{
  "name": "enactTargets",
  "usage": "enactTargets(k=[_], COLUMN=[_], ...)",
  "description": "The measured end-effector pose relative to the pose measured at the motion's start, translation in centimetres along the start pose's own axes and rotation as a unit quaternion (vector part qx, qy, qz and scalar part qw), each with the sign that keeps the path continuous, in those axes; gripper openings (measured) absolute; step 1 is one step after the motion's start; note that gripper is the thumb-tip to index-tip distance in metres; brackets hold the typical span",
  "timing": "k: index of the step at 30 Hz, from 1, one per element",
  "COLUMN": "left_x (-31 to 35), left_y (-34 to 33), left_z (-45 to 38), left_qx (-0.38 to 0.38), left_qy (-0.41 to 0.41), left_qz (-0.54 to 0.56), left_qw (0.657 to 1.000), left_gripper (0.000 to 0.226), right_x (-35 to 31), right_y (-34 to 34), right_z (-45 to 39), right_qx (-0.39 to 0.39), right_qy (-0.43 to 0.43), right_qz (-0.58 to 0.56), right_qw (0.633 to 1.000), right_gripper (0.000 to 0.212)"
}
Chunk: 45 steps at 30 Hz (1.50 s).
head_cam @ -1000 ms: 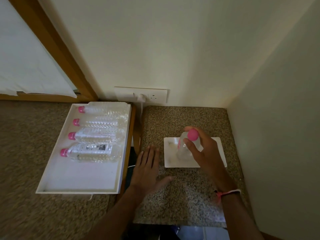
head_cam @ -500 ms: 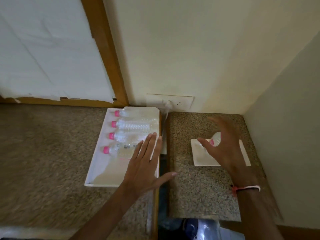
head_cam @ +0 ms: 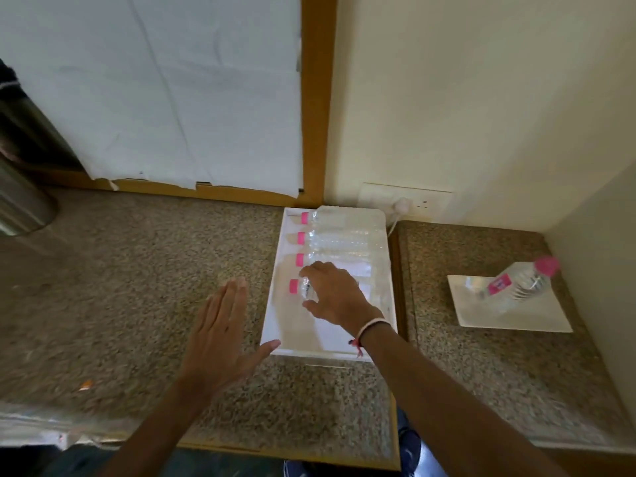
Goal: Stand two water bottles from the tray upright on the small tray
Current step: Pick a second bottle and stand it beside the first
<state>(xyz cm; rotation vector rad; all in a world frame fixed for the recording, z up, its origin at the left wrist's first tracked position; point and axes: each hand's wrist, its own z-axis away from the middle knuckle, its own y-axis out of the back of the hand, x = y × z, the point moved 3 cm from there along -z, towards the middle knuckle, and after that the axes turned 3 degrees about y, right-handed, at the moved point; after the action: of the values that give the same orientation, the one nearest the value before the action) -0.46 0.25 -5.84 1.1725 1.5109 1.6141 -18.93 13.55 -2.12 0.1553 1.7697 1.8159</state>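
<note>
Right hand: we see the right hand (head_cam: pixel 335 294) reaching over the big white tray (head_cam: pixel 275 321), thumb and fingers curled around the neck end of the nearest bottle (head_cam: pixel 304 289), just behind its pink cap. Whether the bottle is clear of the tray floor, we cannot tell.
Left hand: the left hand (head_cam: pixel 220 335) hovers flat over the speckled counter (head_cam: pixel 137 287), fingers straight and together, thumb spread toward the tray's near left corner, holding nothing.
Big tray: it sits against the wall, with four clear bottles lying on their sides in a row, pink caps all pointing left. We count three bottles (head_cam: pixel 339 239) beyond the one under the right hand.
Small tray: the small white tray (head_cam: pixel 488 318) lies on the lower counter section to the right, well apart from the big one.
Standing bottle: one bottle (head_cam: pixel 519 284) with a pink cap and pink label stands on the small tray, near its far edge.
Wall: a white socket plate (head_cam: pixel 406 201) with a plug sits just behind the big tray.
Wrist: a pale band with a red thread (head_cam: pixel 368 330) circles the right wrist.
</note>
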Motion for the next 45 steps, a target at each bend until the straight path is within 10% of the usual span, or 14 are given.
enactTargets(k=[10, 15, 21, 45], left_x=[-4.0, -3.8, -3.6, 6.5], left_y=[-4.3, -6.1, -6.2, -1.5], left_z=[2.3, 2.3, 2.0, -2.6], left_qx=[-0.052, -0.073, -0.069, 0.023], left_qy=[-0.015, -0.03, -0.027, -0.062], left_qz=[0.016, 0.004, -0.008, 0.027], left_qw=[0.998, 0.997, 0.997, 0.997], left_gripper=[0.112, 0.112, 0.111, 0.112], right_x=[-1.8, -1.8, 1.2, 6.5], right_y=[-3.3, 1.3, 5.4, 11.8], right_z=[-0.9, 1.9, 6.3, 12.7], right_qx=[0.028, 0.146, 0.255, 0.288], right_qy=[-0.002, -0.032, -0.087, -0.064], right_qz=[0.17, -0.019, -0.325, -0.36], right_qw=[0.985, 0.989, 0.907, 0.885], right_gripper=[0.041, 0.031, 0.018, 0.028])
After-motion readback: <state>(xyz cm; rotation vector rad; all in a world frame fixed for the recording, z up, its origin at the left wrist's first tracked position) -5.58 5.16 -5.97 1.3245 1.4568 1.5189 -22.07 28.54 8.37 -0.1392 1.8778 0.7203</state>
